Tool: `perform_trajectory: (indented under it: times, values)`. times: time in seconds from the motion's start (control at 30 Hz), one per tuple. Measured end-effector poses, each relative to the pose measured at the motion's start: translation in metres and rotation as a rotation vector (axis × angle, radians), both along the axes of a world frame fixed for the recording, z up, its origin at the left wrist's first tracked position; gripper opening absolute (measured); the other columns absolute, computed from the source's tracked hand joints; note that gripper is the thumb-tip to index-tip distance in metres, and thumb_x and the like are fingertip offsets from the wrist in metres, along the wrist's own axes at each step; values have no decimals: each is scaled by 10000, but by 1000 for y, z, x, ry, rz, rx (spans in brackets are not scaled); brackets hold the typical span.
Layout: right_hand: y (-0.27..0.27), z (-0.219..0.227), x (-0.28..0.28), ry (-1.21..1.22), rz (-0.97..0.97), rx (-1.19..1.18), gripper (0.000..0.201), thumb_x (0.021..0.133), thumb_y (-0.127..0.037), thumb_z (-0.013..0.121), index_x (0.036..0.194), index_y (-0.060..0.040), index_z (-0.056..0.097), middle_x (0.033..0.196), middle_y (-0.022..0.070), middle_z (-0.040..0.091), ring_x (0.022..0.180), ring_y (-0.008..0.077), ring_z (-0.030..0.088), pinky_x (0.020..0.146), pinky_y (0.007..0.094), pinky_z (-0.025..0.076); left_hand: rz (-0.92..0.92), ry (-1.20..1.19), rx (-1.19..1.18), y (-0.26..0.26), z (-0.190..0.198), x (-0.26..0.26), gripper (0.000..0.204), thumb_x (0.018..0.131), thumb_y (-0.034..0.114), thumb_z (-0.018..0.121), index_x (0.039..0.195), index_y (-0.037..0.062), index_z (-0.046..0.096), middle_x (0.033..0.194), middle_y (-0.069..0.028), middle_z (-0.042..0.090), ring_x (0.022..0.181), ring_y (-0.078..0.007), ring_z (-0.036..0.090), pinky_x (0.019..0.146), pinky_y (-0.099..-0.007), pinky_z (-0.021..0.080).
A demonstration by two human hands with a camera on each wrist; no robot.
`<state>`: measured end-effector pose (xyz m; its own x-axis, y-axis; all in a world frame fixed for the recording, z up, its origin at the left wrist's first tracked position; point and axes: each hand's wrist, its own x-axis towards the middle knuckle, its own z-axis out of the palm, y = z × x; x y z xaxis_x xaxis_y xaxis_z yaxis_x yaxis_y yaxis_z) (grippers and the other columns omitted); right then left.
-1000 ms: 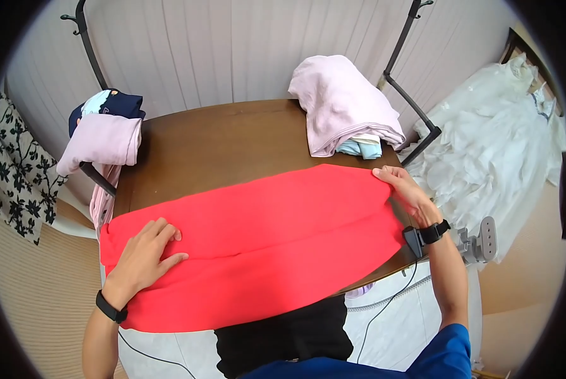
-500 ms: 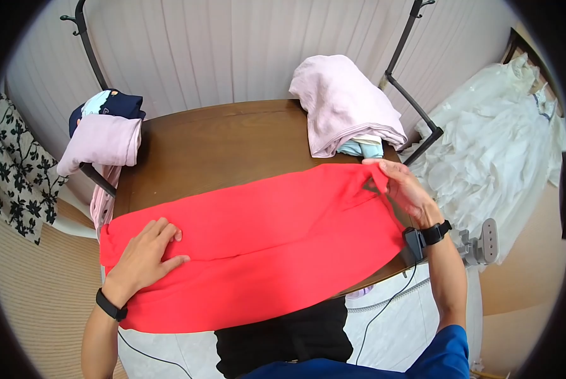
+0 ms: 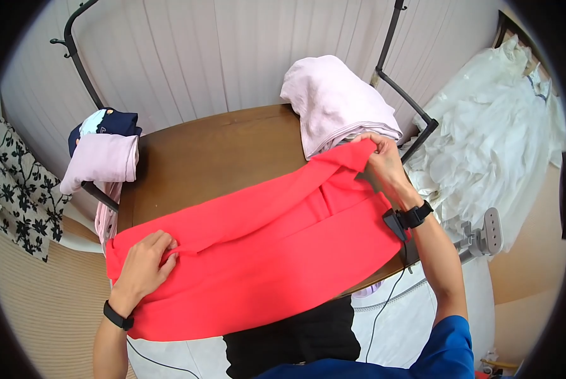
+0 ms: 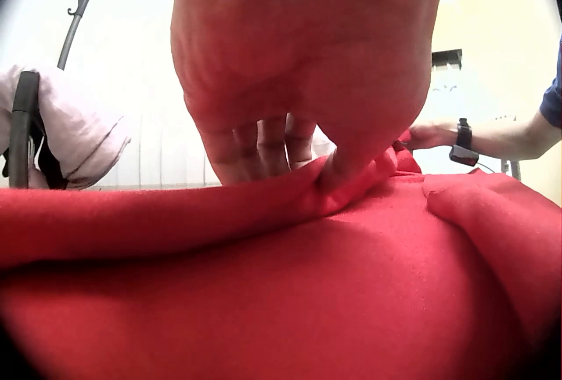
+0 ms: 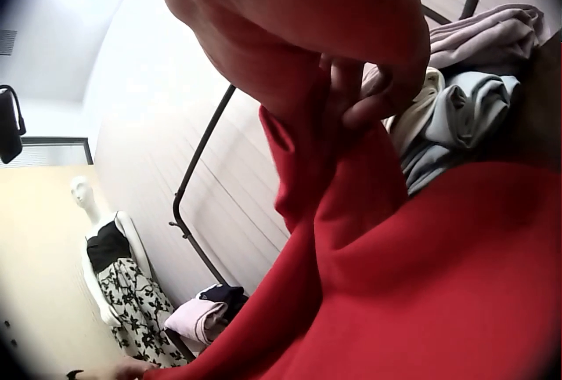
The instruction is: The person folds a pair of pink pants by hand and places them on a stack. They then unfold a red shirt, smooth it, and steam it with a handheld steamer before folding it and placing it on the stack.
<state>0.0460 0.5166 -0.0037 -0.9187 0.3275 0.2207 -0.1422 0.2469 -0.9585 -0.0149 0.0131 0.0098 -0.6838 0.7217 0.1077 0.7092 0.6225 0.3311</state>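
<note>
A long red cloth [image 3: 257, 252] lies slantwise over the front of the brown table [image 3: 207, 151], its near edge hanging past the table. At its left end my left hand [image 3: 145, 265] pinches a ridge of the fabric; in the left wrist view the thumb of that hand [image 4: 307, 55] is on the near side of the fold and the fingers are beyond it. My right hand [image 3: 387, 165] grips the far right corner, raised and bunched. The right wrist view shows the red fabric [image 5: 351, 213] hanging in folds from the fingers of this hand [image 5: 307, 37].
Folded pink fabric [image 3: 336, 104] is piled at the back right, close beyond my right hand. Another pink bundle [image 3: 103, 158] and a navy item [image 3: 121, 120] sit at the left edge. Black rails [image 3: 409, 95] rise on both sides. A white ruffled dress [image 3: 485, 132] stands at right.
My right hand has lifted the cloth's right corner up and away, folding it inward and opening creases. My left fingers have drawn together on a ridge of cloth. The head view has shifted slightly.
</note>
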Motion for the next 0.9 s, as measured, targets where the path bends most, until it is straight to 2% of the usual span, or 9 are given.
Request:
perform_trajectory:
  times: [0.2,0.47,0.57,0.63,0.67,0.73,0.8,0.87,0.9]
  values:
    - [-7,49,-13,102,-4,30,124,1011,-25,506,1038,-39,627,857,-28,644,779,35,570,702,228,509,5,-16,-43,2,4,-1,179,849,83,681,938,-9,555,913,-162,601,880,-376,608,743,-463,494]
    - [-1,59,-2,-191,18,138,256,1111,-246,406,1255,-73,528,908,129,726,671,168,723,579,248,566,47,-26,4,0,1,0,188,854,76,673,948,-19,541,904,-188,596,862,-416,600,732,-484,486]
    - [-28,63,10,-198,-93,-115,313,1118,-257,311,1312,-83,484,1020,175,721,798,230,756,633,283,605,96,-43,67,0,2,-1,189,860,61,657,967,-26,528,912,-207,597,852,-441,594,724,-496,479]
    - [-31,61,12,-215,-38,-248,328,1114,-304,342,1371,-127,443,1220,160,665,1081,242,708,827,317,592,115,-61,107,-2,1,-2,183,864,47,640,976,-31,518,924,-218,601,853,-451,593,723,-499,476]
    - [-28,55,13,-216,-36,-247,328,1114,-304,342,1371,-127,443,1220,160,665,1081,242,708,827,317,592,117,-62,108,-1,2,-1,183,864,47,640,976,-31,518,924,-218,601,853,-451,593,723,-499,476]
    - [-20,40,14,-185,31,-161,429,1107,-370,402,1453,-118,412,1405,96,548,1302,205,556,1082,387,480,121,-68,87,1,5,1,172,866,37,632,969,-31,513,930,-220,606,861,-451,596,729,-497,478]
    - [-19,33,15,-174,37,-134,332,1104,-314,430,1369,-121,475,1298,-2,561,1276,130,513,1103,358,417,122,-60,90,0,4,0,170,866,35,632,968,-29,512,928,-219,606,863,-452,596,732,-495,480]
    - [-3,17,9,-146,193,77,206,1075,-201,475,1257,-110,509,1150,-42,537,1076,78,536,950,283,448,119,-53,92,-1,2,-1,168,866,33,631,968,-27,511,927,-218,605,865,-453,596,735,-492,482]
    - [-5,11,7,-41,202,54,186,990,-82,524,1173,-118,521,1037,-47,522,882,49,471,767,243,404,114,-47,97,-1,0,-2,176,865,36,637,972,-23,511,926,-215,606,869,-449,597,741,-490,482]
